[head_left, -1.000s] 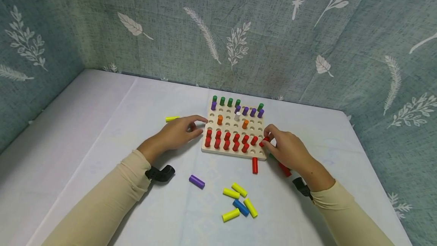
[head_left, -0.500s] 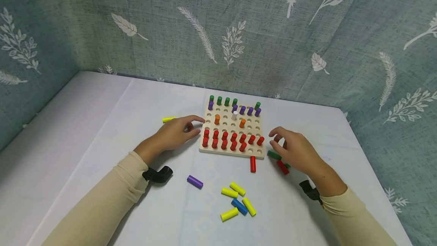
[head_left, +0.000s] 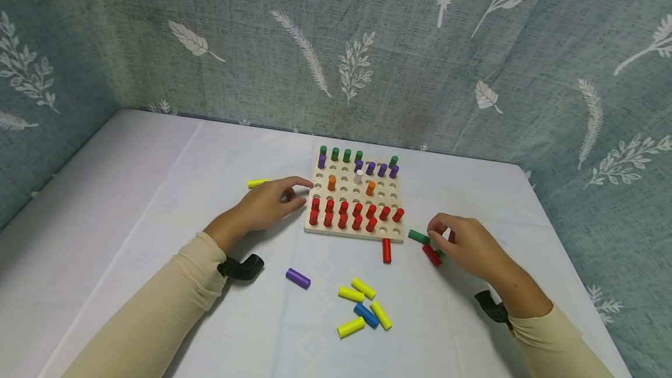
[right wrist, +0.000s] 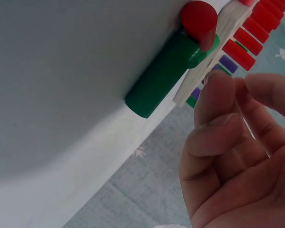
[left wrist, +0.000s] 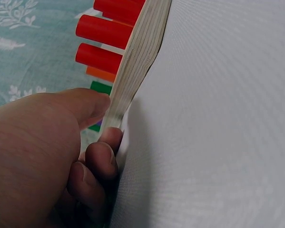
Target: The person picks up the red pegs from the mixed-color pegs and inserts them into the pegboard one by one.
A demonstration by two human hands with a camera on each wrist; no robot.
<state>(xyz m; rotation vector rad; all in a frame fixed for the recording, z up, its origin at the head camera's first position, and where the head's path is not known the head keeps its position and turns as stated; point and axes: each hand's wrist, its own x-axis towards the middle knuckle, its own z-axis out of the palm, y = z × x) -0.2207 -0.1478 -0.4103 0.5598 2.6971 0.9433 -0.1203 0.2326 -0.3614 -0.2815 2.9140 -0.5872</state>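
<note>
A wooden peg board (head_left: 350, 233) stands with upright pegs in its holes. Red pegs (head_left: 343, 221) line the two front rows, with green and purple pegs at the back. My left hand (head_left: 265, 204) rests at the board's left edge, its index finger and thumb apart and touching or almost touching the wood. Right of the board, my right hand (head_left: 466, 244) hovers with bent fingers, nothing between them. Below its fingertips lie a green peg (head_left: 419, 237), a red peg (head_left: 431, 255) and another green peg (right wrist: 163, 73) partly hidden by the hand.
A loose red peg (head_left: 387, 251) lies by the board's front edge. Nearer are several yellow pegs (head_left: 350, 327), a blue peg (head_left: 366, 315) and a purple peg (head_left: 298, 278). Another yellow peg (head_left: 256, 183) sits behind the left hand. A patterned curtain (head_left: 236, 74) hangs behind the table.
My right hand has let go of a red peg, now upright at the right end of the second row, and has moved right and nearer to the loose pegs. The left hand stays put.
</note>
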